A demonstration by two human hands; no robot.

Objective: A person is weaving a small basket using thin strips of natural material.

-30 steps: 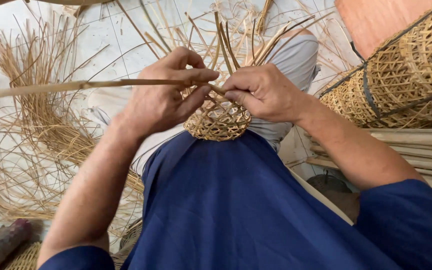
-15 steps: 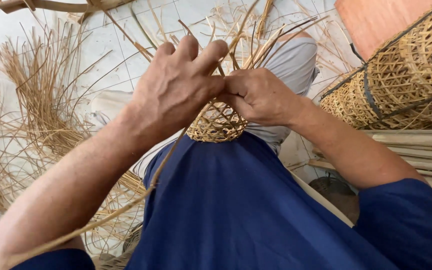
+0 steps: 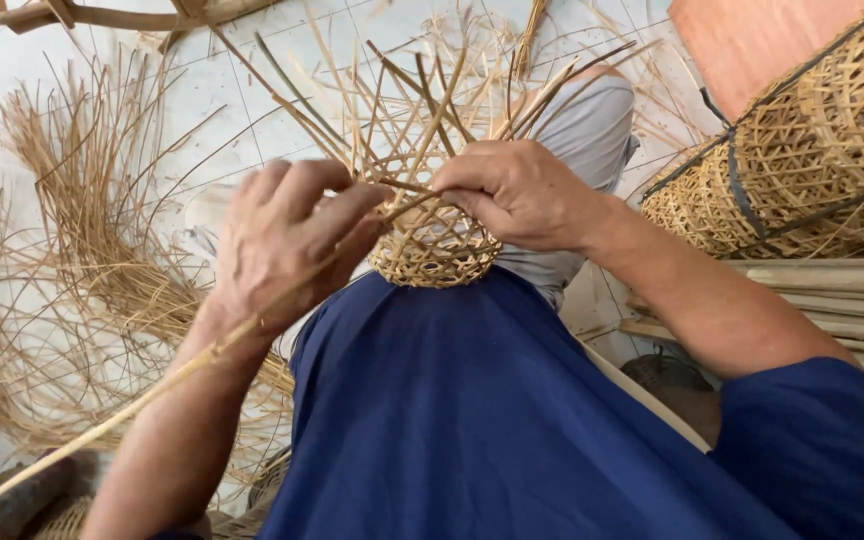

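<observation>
A small half-woven bamboo basket rests on my knee, its loose upright strips fanning out above it. My left hand pinches a long thin bamboo strip that runs from the basket rim down past my forearm to the lower left. My right hand grips the basket's upper rim, fingers curled over the weave. Blue cloth covers my lap below the basket.
Heaps of loose bamboo strips lie on the white tiled floor at left. Finished woven baskets are stacked at the right, above flat bamboo slats. A wooden piece lies at the top left.
My left hand has moved down and left off the basket, drawing the long strip through so its tail now trails to the lower left. My right hand stays on the rim.
</observation>
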